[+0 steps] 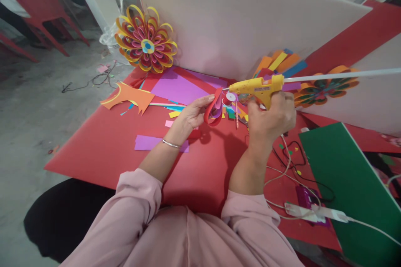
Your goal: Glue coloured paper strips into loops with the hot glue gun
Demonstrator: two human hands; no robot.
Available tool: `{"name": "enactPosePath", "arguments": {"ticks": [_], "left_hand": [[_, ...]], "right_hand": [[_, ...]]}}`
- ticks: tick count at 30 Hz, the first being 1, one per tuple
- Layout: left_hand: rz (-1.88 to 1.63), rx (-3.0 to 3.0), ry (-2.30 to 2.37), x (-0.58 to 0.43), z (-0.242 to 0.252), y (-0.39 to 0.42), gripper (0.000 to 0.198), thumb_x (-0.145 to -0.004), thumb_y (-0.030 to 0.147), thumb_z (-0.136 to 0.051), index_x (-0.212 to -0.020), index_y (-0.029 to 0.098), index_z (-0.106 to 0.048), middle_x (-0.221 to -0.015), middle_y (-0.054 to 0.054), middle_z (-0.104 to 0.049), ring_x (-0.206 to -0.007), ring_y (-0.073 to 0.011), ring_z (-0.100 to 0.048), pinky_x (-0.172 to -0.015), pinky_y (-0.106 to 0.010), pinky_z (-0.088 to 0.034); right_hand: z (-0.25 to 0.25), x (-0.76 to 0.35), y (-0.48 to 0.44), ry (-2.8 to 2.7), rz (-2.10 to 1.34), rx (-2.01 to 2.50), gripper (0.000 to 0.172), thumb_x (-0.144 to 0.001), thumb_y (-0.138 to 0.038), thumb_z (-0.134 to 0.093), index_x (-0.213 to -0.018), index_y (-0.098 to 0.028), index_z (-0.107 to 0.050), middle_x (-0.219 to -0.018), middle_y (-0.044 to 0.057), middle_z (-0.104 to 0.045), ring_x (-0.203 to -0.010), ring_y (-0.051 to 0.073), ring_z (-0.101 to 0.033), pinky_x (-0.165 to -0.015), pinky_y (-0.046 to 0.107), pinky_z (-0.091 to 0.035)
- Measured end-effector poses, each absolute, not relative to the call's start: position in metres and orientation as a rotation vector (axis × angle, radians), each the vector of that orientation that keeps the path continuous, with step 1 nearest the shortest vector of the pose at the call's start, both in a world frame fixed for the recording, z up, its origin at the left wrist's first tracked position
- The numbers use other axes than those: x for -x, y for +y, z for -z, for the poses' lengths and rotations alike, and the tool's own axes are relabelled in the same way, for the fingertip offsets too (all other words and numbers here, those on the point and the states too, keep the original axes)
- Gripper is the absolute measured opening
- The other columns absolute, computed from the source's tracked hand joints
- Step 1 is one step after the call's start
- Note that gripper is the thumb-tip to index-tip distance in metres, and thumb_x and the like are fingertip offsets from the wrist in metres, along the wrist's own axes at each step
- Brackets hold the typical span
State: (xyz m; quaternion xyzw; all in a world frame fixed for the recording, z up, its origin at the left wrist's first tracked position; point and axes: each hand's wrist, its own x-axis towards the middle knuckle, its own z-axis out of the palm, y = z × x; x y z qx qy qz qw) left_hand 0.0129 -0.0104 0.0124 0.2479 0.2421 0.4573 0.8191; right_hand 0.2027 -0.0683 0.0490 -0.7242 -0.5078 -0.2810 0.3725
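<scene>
My left hand (191, 113) pinches a looped paper petal (213, 108), red outside and purple inside, and holds it above the red sheet (103, 142). My right hand (272, 116) grips a yellow glue gun (257, 88) with a long white glue stick out the back. Its nozzle points left and nearly touches the top of the petal. A small white and red paper disc (229, 98) lies just under the nozzle.
A finished paper flower (146, 45) leans on the white board (238, 21) at the back. Purple paper (178, 87), an orange cut-out (130, 96), coloured strips (278, 64), another flower (324, 87), a green board (351, 175) and white cables (300, 210) lie around.
</scene>
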Motion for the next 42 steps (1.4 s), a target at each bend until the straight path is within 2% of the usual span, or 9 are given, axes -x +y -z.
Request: {"name": "enactPosePath", "arguments": {"ticks": [6, 12, 20, 22, 26, 28, 36, 42], "left_hand": [[-0.974, -0.52, 0.528, -0.012, -0.011, -0.009, 0.007, -0.089, 0.016, -0.081, -0.083, 0.015, -0.075, -0.077, -0.003, -0.077, -0.07, -0.0142, -0.073, -0.082, -0.031, -0.062], [-0.962, -0.489, 0.525, -0.011, -0.012, -0.009, 0.009, -0.089, 0.017, -0.081, -0.083, 0.014, -0.075, -0.079, -0.004, -0.077, -0.067, -0.0124, -0.071, -0.075, -0.026, -0.062], [-0.957, -0.545, 0.506, -0.013, -0.014, -0.012, 0.008, -0.09, 0.018, -0.079, -0.084, 0.015, -0.075, -0.076, -0.003, -0.075, -0.071, -0.0153, -0.075, -0.089, -0.035, -0.066], [-0.952, -0.527, 0.5, -0.013, -0.016, -0.013, 0.009, -0.091, 0.016, -0.077, -0.083, 0.015, -0.075, -0.075, -0.003, -0.076, -0.07, -0.0145, -0.074, -0.087, -0.033, -0.067], [-0.939, -0.446, 0.513, -0.013, -0.021, -0.014, 0.018, -0.098, 0.01, -0.067, -0.082, 0.012, -0.074, -0.072, -0.003, -0.075, -0.063, -0.0109, -0.072, -0.071, -0.022, -0.063], [-0.927, -0.413, 0.526, -0.012, -0.023, -0.014, 0.023, -0.101, 0.01, -0.061, -0.082, 0.011, -0.073, -0.072, -0.005, -0.075, -0.061, -0.0105, -0.072, -0.068, -0.021, -0.061], [-0.923, -0.371, 0.509, -0.012, -0.023, -0.014, 0.018, -0.099, 0.009, -0.066, -0.084, 0.01, -0.073, -0.073, -0.004, -0.076, -0.066, -0.0123, -0.076, -0.082, -0.026, -0.064], [-0.909, -0.362, 0.53, -0.009, -0.023, -0.016, 0.024, -0.106, 0.015, -0.06, -0.088, 0.011, -0.075, -0.075, -0.004, -0.077, -0.064, -0.0118, -0.075, -0.077, -0.026, -0.064]], "right_hand": [[-0.047, -0.202, -0.066, -1.291, 0.695, 1.83, 0.028, -0.083, -0.032, -0.069, -0.11, -0.022, -0.069, -0.114, 0.015, -0.071, -0.106, 0.035, -0.068, -0.093, 0.051, -0.052], [-0.046, -0.202, -0.066, -1.326, 0.633, 1.824, 0.032, -0.083, -0.032, -0.069, -0.113, -0.021, -0.067, -0.116, 0.016, -0.068, -0.113, 0.037, -0.066, -0.098, 0.055, -0.051], [-0.045, -0.202, -0.065, -1.29, 0.676, 1.814, 0.031, -0.084, -0.031, -0.069, -0.113, -0.023, -0.066, -0.117, 0.014, -0.068, -0.111, 0.036, -0.066, -0.098, 0.056, -0.051], [-0.045, -0.202, -0.065, -1.278, 0.689, 1.813, 0.029, -0.084, -0.03, -0.069, -0.112, -0.023, -0.066, -0.117, 0.014, -0.068, -0.111, 0.035, -0.066, -0.097, 0.055, -0.052], [-0.043, -0.204, -0.064, -1.262, 0.718, 1.801, 0.027, -0.084, -0.03, -0.069, -0.109, -0.022, -0.066, -0.113, 0.013, -0.069, -0.108, 0.035, -0.067, -0.096, 0.054, -0.053], [-0.042, -0.205, -0.063, -1.281, 0.726, 1.781, 0.029, -0.083, -0.03, -0.069, -0.11, -0.022, -0.066, -0.113, 0.013, -0.069, -0.108, 0.034, -0.067, -0.096, 0.054, -0.053], [-0.039, -0.206, -0.062, -1.322, 0.733, 1.768, 0.03, -0.084, -0.031, -0.069, -0.113, -0.023, -0.065, -0.115, 0.013, -0.068, -0.109, 0.034, -0.067, -0.096, 0.054, -0.052], [-0.045, -0.203, -0.065, -1.316, 0.71, 1.811, 0.03, -0.084, -0.033, -0.071, -0.111, -0.022, -0.067, -0.114, 0.014, -0.07, -0.108, 0.034, -0.067, -0.095, 0.052, -0.052]]}}
